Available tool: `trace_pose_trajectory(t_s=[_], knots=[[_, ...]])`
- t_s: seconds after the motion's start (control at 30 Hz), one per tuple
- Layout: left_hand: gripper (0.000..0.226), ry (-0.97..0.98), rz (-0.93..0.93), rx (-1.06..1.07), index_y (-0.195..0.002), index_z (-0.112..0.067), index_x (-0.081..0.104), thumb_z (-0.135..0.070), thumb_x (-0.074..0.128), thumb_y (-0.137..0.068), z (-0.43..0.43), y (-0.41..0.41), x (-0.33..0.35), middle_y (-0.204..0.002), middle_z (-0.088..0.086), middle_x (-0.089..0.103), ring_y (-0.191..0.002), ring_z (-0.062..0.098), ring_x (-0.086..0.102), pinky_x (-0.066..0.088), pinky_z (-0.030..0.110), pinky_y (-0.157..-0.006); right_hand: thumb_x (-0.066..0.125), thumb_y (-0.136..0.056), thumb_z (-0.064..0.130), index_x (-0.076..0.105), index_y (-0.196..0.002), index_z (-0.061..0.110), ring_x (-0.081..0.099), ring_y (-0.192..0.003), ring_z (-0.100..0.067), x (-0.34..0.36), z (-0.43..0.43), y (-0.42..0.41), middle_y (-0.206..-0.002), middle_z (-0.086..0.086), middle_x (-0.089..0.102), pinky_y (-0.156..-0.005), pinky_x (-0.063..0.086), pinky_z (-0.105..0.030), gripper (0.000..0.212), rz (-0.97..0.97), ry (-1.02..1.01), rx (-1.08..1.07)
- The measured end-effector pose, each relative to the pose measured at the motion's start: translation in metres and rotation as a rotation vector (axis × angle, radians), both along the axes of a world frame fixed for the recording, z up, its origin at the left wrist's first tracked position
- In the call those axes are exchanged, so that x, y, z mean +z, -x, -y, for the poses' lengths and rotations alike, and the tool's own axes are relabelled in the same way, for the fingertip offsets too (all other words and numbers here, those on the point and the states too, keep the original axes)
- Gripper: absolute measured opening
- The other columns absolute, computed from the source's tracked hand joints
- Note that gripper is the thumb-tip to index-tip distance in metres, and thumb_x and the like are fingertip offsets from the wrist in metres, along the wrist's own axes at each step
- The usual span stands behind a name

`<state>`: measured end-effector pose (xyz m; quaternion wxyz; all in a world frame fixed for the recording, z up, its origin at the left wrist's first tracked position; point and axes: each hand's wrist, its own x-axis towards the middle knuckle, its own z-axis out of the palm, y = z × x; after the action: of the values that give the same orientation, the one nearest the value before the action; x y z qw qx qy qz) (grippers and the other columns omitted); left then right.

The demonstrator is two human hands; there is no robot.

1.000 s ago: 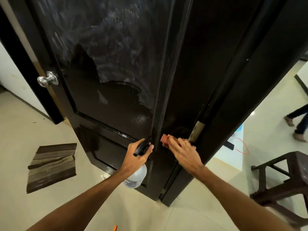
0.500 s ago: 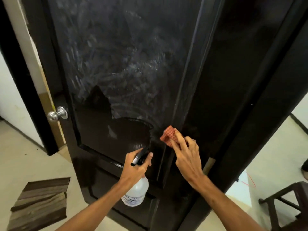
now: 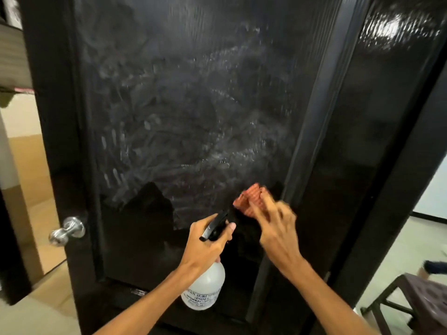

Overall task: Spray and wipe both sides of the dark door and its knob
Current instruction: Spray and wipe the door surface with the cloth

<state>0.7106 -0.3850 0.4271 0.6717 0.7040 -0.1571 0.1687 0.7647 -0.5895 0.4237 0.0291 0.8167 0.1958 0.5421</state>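
The dark glossy door (image 3: pixel 193 105) fills the view, its upper panel covered in whitish wet streaks. A silver round knob (image 3: pixel 67 230) sticks out at the door's lower left edge. My left hand (image 3: pixel 205 245) grips the neck of a clear spray bottle (image 3: pixel 204 290) with a black trigger head, held close to the door below the streaks. My right hand (image 3: pixel 278 228), blurred by motion, presses a red checked cloth (image 3: pixel 250 198) against the panel with straight fingers, next to the raised vertical moulding.
The black door frame (image 3: pixel 396 189) runs down the right side. A dark plastic stool (image 3: pixel 416 303) stands at the lower right on the pale tiled floor, with a person's foot (image 3: pixel 435 267) beyond it. Left of the door is a beige wall (image 3: pixel 26 165).
The view has risen up the door. My right hand slid the cloth upward and leftward from near the hinge onto the main panel. My left hand with the bottle followed upward.
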Motion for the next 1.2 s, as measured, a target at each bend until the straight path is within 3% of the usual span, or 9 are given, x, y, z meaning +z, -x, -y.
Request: trace_pose_trajectory(t_s=[0.13,0.37,0.57,0.63,0.77,0.97,1.03,1.13,1.2], knots=[[0.017,0.018,0.029,-0.037,-0.088,-0.01,0.071,-0.023,0.073,-0.099,-0.016,-0.012,0.036,-0.078,0.015,0.071,-0.041,0.015,0.053,0.045,0.028,-0.04,0.047,-0.082,-0.006,0.053,-0.148,0.01,0.038,-0.119,-0.036,0.102,-0.017,-0.01,-0.156,-0.016,0.031,-0.103,0.033,-0.045,0.068,0.101,-0.328,-0.016],[0.027,-0.047,0.092,-0.021,-0.081,-0.007,0.068,-0.024,0.069,-0.102,-0.037,-0.03,0.097,-0.07,0.014,0.07,-0.033,0.026,0.05,0.047,0.037,-0.042,0.053,-0.083,0.003,0.047,-0.151,0.015,0.042,-0.12,-0.036,0.067,-0.05,-0.017,-0.159,-0.012,0.029,-0.101,0.039,-0.046,0.069,0.019,0.032,-0.002],[0.021,-0.054,0.134,0.011,-0.085,-0.013,0.071,-0.028,0.071,-0.1,-0.062,-0.03,0.13,-0.082,0.009,0.076,-0.036,0.025,0.053,0.056,0.053,-0.05,0.049,-0.083,-0.013,0.047,-0.152,0.011,0.038,-0.12,-0.037,0.173,-0.062,-0.021,-0.156,-0.018,0.034,-0.099,0.035,-0.047,0.073,0.16,-0.424,-0.033],[0.024,-0.066,0.138,0.044,-0.083,-0.011,0.07,-0.027,0.07,-0.101,-0.069,-0.033,0.141,-0.079,0.009,0.076,-0.035,0.027,0.054,0.055,0.053,-0.05,0.046,-0.085,-0.008,0.045,-0.153,0.009,0.039,-0.121,-0.038,0.167,-0.079,-0.024,-0.157,-0.018,0.03,-0.1,0.033,-0.049,0.071,0.139,-0.355,-0.038],[0.035,-0.134,0.163,0.088,-0.075,-0.006,0.068,-0.027,0.068,-0.102,-0.091,-0.036,0.167,-0.064,0.001,0.071,-0.033,0.024,0.054,0.059,0.045,-0.059,0.05,-0.085,0.009,0.047,-0.152,0.015,0.044,-0.121,-0.036,0.142,-0.097,-0.033,-0.159,-0.014,0.033,-0.101,0.04,-0.045,0.068,0.06,0.038,0.01],[0.038,-0.089,0.186,0.098,-0.078,-0.002,0.07,-0.031,0.068,-0.102,-0.122,-0.049,0.215,-0.061,-0.002,0.072,-0.036,0.029,0.057,0.045,0.001,-0.064,0.048,-0.087,-0.012,0.049,-0.151,0.012,0.04,-0.119,-0.038,0.25,-0.095,-0.032,-0.153,-0.015,0.036,-0.099,0.035,-0.05,0.069,0.228,-0.554,-0.009],[0.041,-0.081,0.174,0.09,-0.077,0.0,0.071,-0.032,0.067,-0.102,-0.133,-0.055,0.225,-0.05,-0.002,0.066,-0.041,0.036,0.059,0.043,0.001,-0.071,0.046,-0.088,-0.01,0.046,-0.153,0.011,0.04,-0.119,-0.04,0.243,-0.115,-0.037,-0.154,-0.017,0.034,-0.098,0.038,-0.052,0.068,0.21,-0.447,-0.009],[0.047,-0.088,0.188,0.08,-0.072,-0.001,0.07,-0.038,0.068,-0.101,-0.153,-0.061,0.237,-0.058,0.02,0.068,-0.037,0.031,0.057,0.049,0.028,-0.098,0.041,-0.084,0.0,0.048,-0.152,0.013,0.042,-0.12,-0.035,0.211,-0.141,-0.042,-0.156,-0.014,0.033,-0.096,0.044,-0.046,0.07,0.148,-0.001,0.013],[0.046,-0.095,0.21,0.071,-0.073,-0.003,0.071,-0.04,0.068,-0.1,-0.159,-0.063,0.245,-0.068,0.027,0.07,-0.036,0.028,0.056,0.051,0.038,-0.103,0.045,-0.082,-0.001,0.05,-0.151,0.014,0.041,-0.121,-0.035,0.232,-0.134,-0.047,-0.156,-0.012,0.035,-0.096,0.042,-0.044,0.071,0.164,0.042,0.017]])
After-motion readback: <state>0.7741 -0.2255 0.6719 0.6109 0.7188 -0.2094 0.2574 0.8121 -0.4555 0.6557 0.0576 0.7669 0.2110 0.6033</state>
